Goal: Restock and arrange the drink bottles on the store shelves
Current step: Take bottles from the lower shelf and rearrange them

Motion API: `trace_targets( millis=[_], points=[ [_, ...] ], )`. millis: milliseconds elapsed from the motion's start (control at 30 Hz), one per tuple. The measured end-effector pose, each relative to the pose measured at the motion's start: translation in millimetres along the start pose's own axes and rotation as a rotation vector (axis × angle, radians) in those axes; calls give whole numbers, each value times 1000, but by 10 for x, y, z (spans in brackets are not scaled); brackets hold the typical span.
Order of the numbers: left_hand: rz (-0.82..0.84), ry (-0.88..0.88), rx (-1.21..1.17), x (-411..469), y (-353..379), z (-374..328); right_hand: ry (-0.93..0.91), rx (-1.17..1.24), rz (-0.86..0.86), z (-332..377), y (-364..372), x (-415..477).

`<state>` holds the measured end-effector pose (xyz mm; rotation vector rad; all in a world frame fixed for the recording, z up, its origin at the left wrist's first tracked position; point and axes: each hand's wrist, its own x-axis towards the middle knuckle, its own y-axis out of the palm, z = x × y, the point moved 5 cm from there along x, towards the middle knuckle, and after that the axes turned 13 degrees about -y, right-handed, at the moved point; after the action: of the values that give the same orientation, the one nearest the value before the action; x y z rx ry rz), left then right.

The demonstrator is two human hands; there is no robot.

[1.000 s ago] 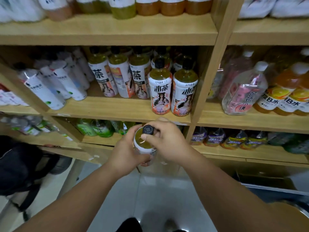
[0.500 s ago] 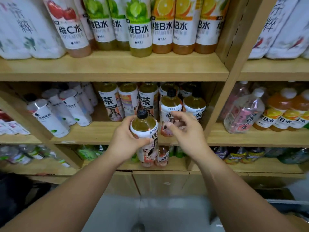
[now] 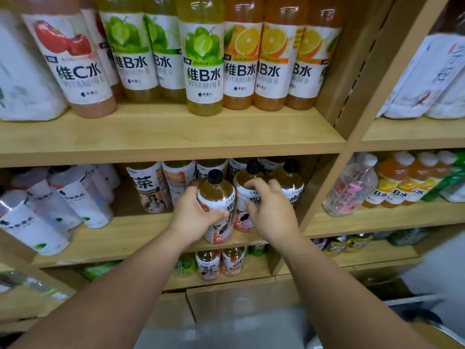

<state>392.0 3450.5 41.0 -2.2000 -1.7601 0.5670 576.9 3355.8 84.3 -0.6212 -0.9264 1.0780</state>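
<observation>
My left hand [image 3: 193,217] grips a tea bottle [image 3: 217,195] with a black cap, amber drink and a white and pink label. The bottle stands upright at the front of the middle shelf [image 3: 113,238]; its base is partly hidden by my hand. My right hand [image 3: 271,215] curls its fingers over the shoulder of the matching bottle [image 3: 241,220] just to the right, thumb against its label. A third matching bottle [image 3: 289,182] stands right of that. More tea bottles [image 3: 151,187] line up behind.
Tall vitamin drink bottles [image 3: 203,71] fill the shelf above. White bottles [image 3: 63,205] lean on the middle shelf's left. A wooden upright [image 3: 352,96] bounds the bay on the right; beyond it stand a clear pink bottle [image 3: 349,190] and orange bottles [image 3: 397,185]. Two tea bottles [image 3: 219,263] sit below.
I raised the tea bottle from below the shelf edge up to the middle shelf. My right hand left its cap and moved onto the neighbouring bottle. The view tilted upward.
</observation>
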Motion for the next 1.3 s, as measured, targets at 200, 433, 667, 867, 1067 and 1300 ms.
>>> trace_targets(
  millis=[200, 433, 667, 867, 1067, 1300],
  points=[
    [81, -1, 62, 162, -3, 11, -45, -101, 13, -59, -3, 47],
    [66, 16, 89, 255, -39, -106, -91, -114, 10, -99, 34, 10],
    [102, -18, 60, 196, 4, -69, -111, -72, 34, -103, 51, -16],
    [-260, -23, 103, -289, -57, 301, -110, 38, -78, -238, 158, -527],
    [-204, 4, 38, -804, 309, 1090, 33, 148, 30, -706, 663, -1112],
    [8, -212, 152, -803, 893, 1773, 168, 248, 400, -1091, 1473, -1293]
  ],
)
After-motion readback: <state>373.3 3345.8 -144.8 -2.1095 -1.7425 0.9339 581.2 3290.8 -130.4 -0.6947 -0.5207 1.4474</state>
